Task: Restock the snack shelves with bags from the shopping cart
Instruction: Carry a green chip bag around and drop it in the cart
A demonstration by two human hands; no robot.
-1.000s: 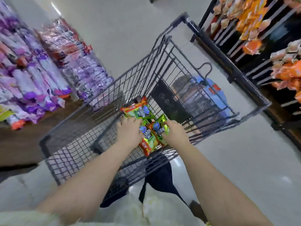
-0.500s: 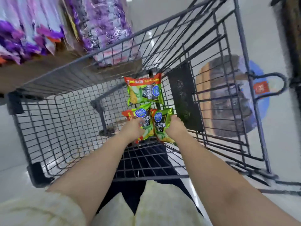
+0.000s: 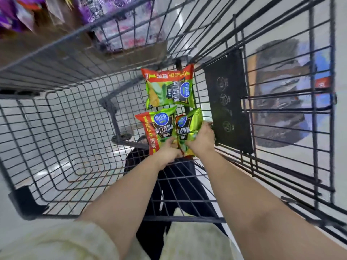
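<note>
Three green-and-red snack bags lie at the bottom of the wire shopping cart [image 3: 62, 139]. My left hand [image 3: 167, 152] grips the lower edge of the left bag [image 3: 159, 128]. My right hand [image 3: 201, 139] holds the right bag [image 3: 188, 126] by its lower right side, tilted up a little. The third bag [image 3: 169, 87] lies flat and untouched just beyond them, turned the other way round.
A black plastic panel [image 3: 229, 102] hangs on the cart's right inner wall. A brown shelf [image 3: 33, 45] with purple snack bags [image 3: 16, 14] stands at the upper left beyond the cart. A blue floor sticker [image 3: 281, 98] shows through the right wires.
My head has leaned lower and closer over the cart, so the bags look larger. Both hands keep their hold on the two near bags; the right bag has tilted up slightly.
</note>
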